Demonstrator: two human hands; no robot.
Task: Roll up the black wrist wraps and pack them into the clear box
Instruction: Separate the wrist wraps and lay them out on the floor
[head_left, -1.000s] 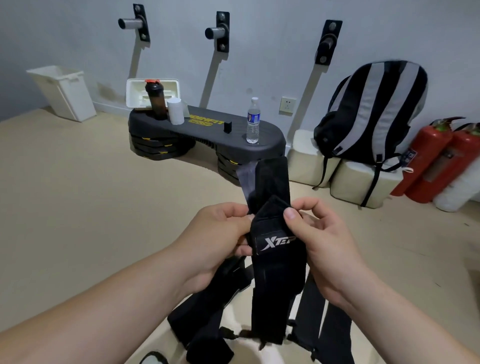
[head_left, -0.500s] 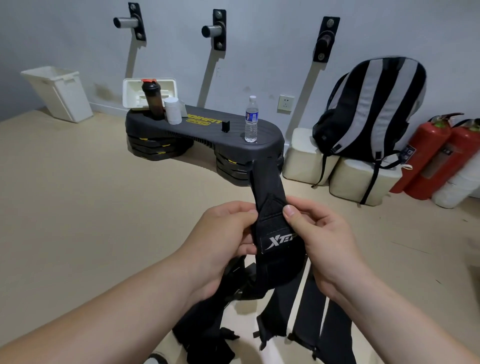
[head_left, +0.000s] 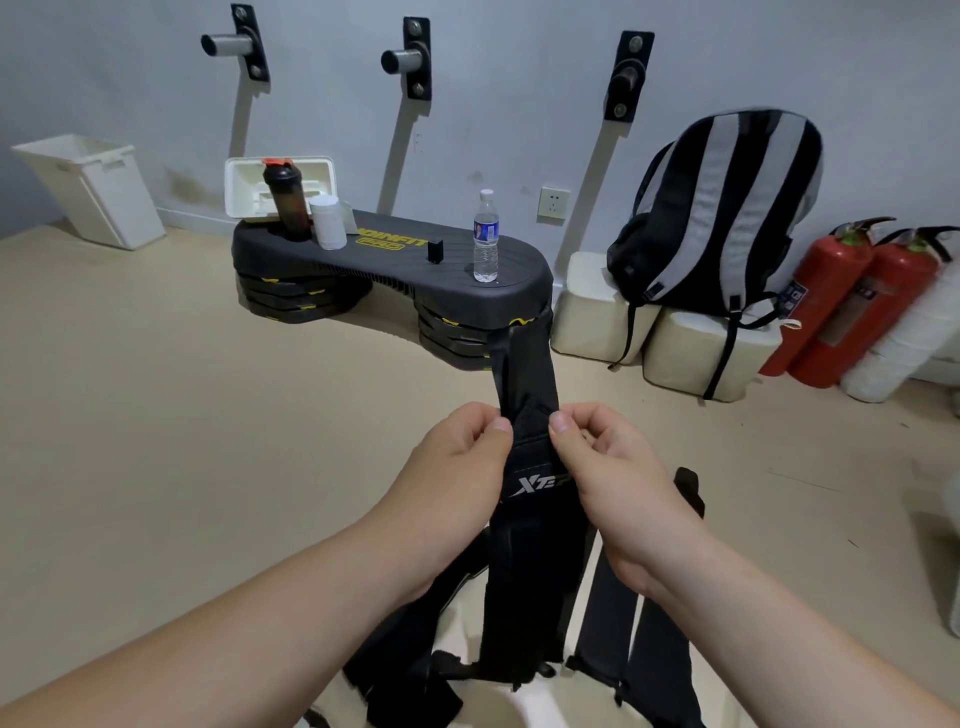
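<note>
— What could be going wrong?
— The long black cloth wrist wrap (head_left: 524, 561) is hanging loose in the air, so its roll could be going crooked.
— And the hands?
— The left hand (head_left: 457, 467) and right hand (head_left: 608, 467) are both pinching its sides, thumbs on top. No clear box is showing.

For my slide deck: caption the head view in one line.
Left hand and right hand pinch a black wrist wrap held upright, other black wraps lying below.

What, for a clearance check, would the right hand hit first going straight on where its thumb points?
The black wrist wrap the right hand pinches; beyond it, probably the left hand.
</note>
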